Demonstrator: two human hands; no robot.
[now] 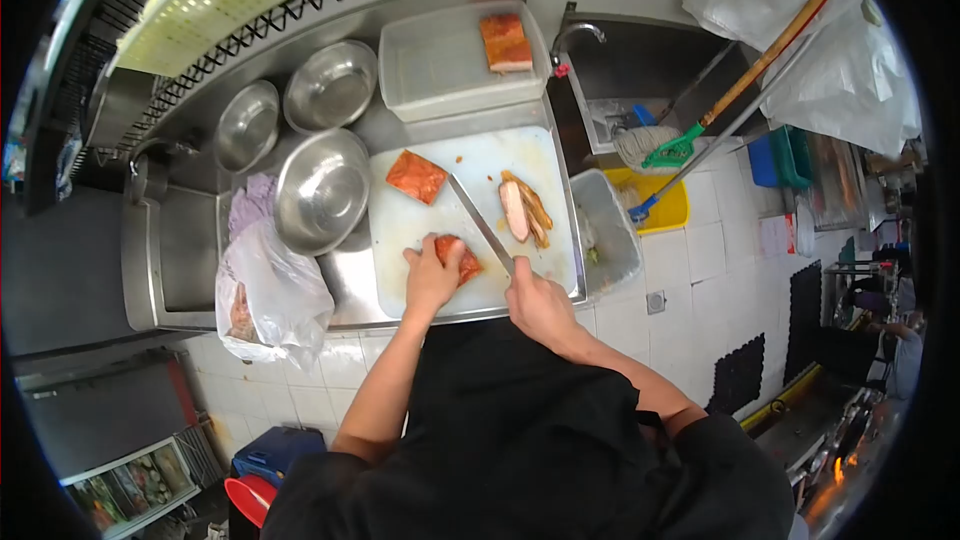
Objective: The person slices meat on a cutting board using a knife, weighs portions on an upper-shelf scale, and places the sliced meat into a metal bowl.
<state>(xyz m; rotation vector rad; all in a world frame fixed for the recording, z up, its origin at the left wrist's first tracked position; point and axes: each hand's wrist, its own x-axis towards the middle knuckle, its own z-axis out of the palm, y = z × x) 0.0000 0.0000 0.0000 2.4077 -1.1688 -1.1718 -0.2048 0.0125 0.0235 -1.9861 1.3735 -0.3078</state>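
Observation:
On a white cutting board [470, 155] my left hand [428, 275] presses down on an orange salmon piece [462, 258] at the board's near edge. My right hand [535, 298] grips the handle of a long knife [480, 223]; its blade runs up and left across the board, just right of that piece. A second salmon piece [417, 176] lies at the board's far left. Trimmed slices and skin [526, 210] lie at the right.
A clear tub [450, 65] behind the board holds another salmon block [505, 42]. Three steel bowls [322, 190] stand left, with a plastic bag [270, 295] below them. A grey bin [607, 225], a sink [640, 80], a mop and a yellow bucket [668, 208] are right.

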